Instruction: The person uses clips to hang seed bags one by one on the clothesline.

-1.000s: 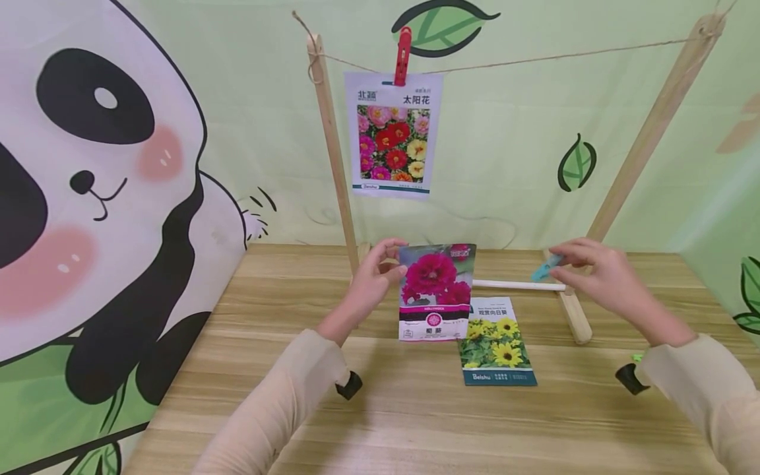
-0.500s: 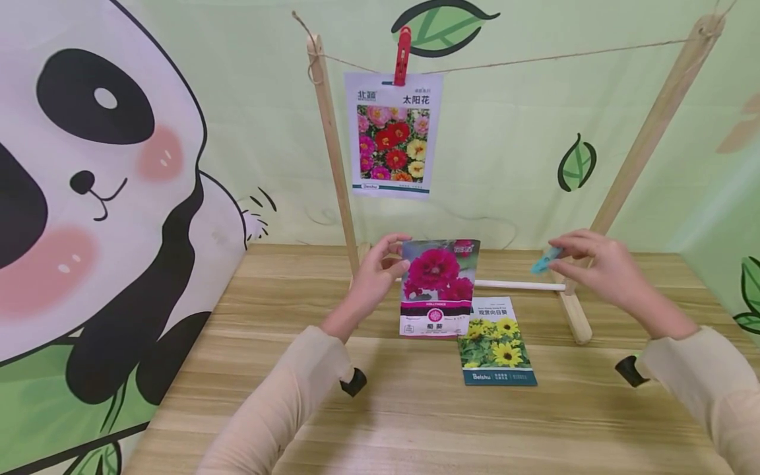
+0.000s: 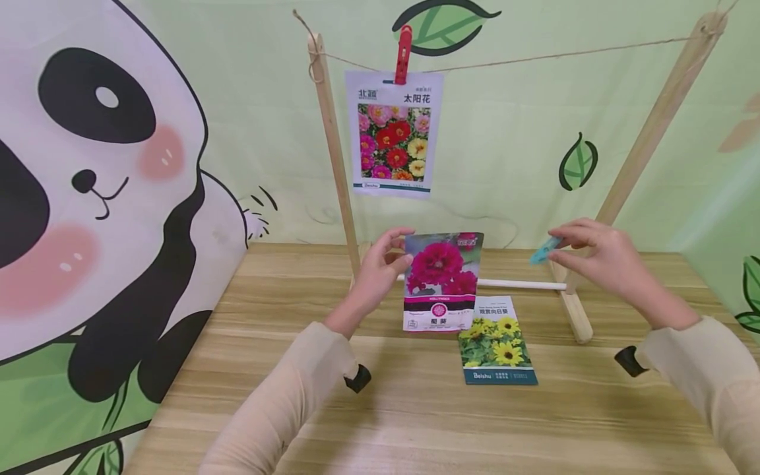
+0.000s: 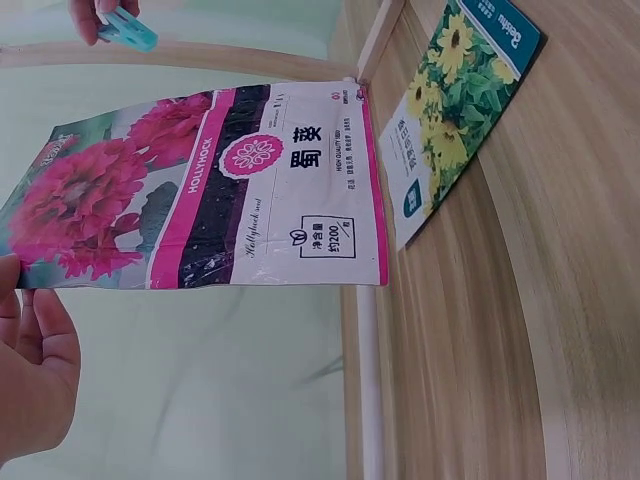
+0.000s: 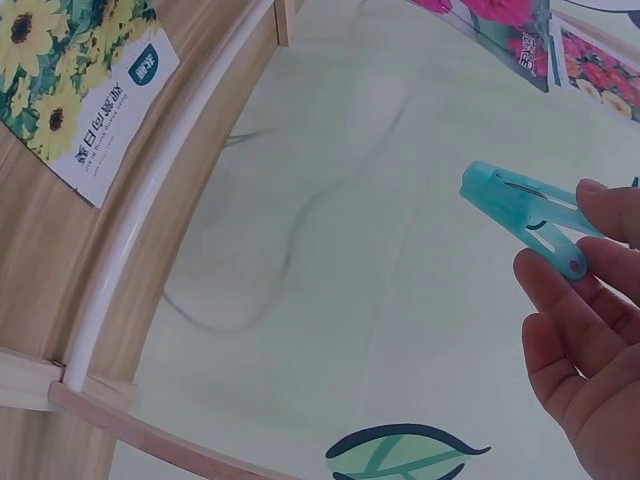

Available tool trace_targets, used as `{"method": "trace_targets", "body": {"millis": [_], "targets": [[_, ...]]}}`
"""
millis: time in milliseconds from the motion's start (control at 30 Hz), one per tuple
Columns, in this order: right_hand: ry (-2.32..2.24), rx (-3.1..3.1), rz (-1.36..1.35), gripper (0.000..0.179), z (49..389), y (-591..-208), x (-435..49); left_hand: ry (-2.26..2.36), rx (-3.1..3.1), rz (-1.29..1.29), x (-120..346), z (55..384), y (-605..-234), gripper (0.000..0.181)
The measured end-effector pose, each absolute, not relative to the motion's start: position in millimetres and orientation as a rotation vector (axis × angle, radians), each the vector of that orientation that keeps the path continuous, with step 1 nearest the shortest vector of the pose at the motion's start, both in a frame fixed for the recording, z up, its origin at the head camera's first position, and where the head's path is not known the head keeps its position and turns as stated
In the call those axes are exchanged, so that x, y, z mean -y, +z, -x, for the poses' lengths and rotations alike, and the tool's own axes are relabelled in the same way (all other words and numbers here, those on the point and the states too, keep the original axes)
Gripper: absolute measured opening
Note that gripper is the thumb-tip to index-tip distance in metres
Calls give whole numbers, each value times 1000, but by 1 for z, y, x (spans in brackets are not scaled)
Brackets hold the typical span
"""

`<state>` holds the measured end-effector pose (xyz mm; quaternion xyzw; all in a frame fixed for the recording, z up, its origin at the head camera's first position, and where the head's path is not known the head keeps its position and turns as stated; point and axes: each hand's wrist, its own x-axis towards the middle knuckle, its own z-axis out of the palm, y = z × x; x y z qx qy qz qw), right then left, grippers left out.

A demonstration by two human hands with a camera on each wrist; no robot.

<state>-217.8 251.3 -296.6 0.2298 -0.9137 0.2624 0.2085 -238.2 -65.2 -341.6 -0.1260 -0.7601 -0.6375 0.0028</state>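
My left hand [image 3: 380,265] pinches the left edge of a hollyhock seed packet [image 3: 442,280], magenta flowers above a white lower part, held upright over the table. In the left wrist view the thumb lies on the corner of the packet [image 4: 210,190]. Between thumb and fingers, my right hand [image 3: 600,256] pinches a light blue clothespin [image 3: 545,251], its nose pointing left. The right wrist view shows the clothespin [image 5: 525,215] with its jaws closed on nothing. A sunflower seed packet [image 3: 501,346] lies on the table, its upper left corner overlapped by the hollyhock packet.
Twine [image 3: 534,59] runs between two wooden posts [image 3: 332,145]. A red clothespin [image 3: 403,56] holds a white portulaca-like flower packet [image 3: 393,135] on it, towards the left. A white rod [image 3: 522,284] joins the stand's feet [image 3: 577,318] on the wooden table [image 3: 415,422].
Both hands have risen slightly, the left also shifting a little to the right. The hollyhock packet and the blue clothespin have moved up with them; the hanging packet stays in place.
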Motion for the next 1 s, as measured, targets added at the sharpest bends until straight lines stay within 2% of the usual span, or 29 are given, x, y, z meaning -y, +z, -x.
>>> {"method": "trace_targets", "body": {"millis": [200,700,1000], "targets": [[727,2557,-625,30,220,-291,-251,-2027,2360,458,61,225,-322,38],[744,2529,-641,30,223,-281,-249,-2072,2295,467,57,244,-340,38],[712,2466,-666,28,225,-274,-247,-2055,2258,440,53,248,-337,40]]}}
